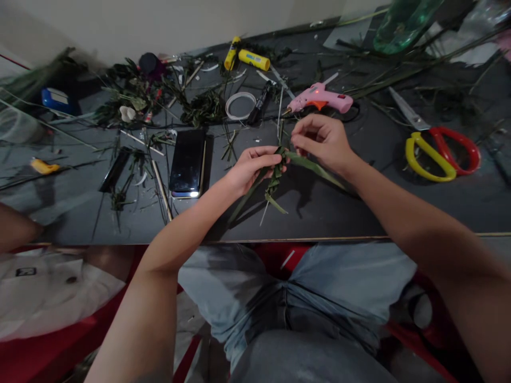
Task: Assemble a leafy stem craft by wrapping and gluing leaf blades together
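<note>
My left hand [253, 167] is closed round a small plaited piece of green leaf strips [275, 178], held just above the dark table [327, 213]. My right hand [321, 141] pinches one long green leaf strip [319, 169] that runs out from the plait to the right. Loose strip ends hang down below my left hand. A pink glue gun [319, 98] lies just beyond my right hand.
A black phone [187, 162] lies left of my hands. Yellow-and-red scissors [439, 149] sit at the right. Two yellow glue sticks [247, 57], a white coil [240, 105], a black marker [259, 103] and heaps of cut leaves and stems [159, 101] fill the far side. Another person's arm [16, 229] shows at the left edge.
</note>
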Motion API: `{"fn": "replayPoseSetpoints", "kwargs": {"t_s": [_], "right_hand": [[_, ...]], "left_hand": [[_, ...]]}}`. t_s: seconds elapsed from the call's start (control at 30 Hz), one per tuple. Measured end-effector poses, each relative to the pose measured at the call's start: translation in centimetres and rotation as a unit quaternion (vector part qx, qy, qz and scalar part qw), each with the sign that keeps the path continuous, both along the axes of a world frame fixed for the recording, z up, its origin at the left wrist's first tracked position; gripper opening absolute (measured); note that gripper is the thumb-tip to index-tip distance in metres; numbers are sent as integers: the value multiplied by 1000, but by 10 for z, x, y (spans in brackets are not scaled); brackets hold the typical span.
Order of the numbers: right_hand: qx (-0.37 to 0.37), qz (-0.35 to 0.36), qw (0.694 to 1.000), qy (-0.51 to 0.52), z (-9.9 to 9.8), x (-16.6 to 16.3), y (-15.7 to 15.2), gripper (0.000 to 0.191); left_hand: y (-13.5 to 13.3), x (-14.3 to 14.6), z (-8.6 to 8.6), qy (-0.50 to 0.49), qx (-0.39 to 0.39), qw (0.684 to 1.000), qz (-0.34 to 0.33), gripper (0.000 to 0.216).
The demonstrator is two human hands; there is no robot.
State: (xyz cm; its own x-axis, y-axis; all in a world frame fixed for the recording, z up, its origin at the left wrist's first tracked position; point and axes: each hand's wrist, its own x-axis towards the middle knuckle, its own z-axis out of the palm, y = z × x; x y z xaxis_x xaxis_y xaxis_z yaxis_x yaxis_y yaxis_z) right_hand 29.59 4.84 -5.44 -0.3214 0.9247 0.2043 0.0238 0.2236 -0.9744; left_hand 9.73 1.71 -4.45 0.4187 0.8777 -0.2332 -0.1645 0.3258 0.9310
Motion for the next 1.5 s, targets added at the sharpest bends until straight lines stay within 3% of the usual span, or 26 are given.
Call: {"fn": "replayPoseSetpoints", "kwargs": {"t_s": [0.2,0.4,0.47,0.73,0.9,1.03,1.2,1.5], "right_hand": [[101,82,991,-38,2,8,-4,43],[305,36,945,-111,-5,9,-1,21],[330,31,934,-132,-7,9,0,19],[297,35,943,-148,-7,8,-2,25],[279,-5,947,-158,-5,10,-2,21],[304,-20,939,-158,-6,10,-1,20],[274,-38,952,-130,-3,7,0,26],[197,-14,976,-95,2,0,-6,38]], "left_hand": [[6,-3,-9,5,20,1000,3,22],[14,-6,-18,59,36,995,67,26],[14,-6,-17,57,39,995,69,26],[14,-4,-19,58,84,992,78,24],[13,-8,-15,100,143,981,81,29],[13,-9,-10,142,157,976,55,31],[11,-8,-3,141,171,975,23,31],[4,-11,8,92,90,990,-58,40]]}}
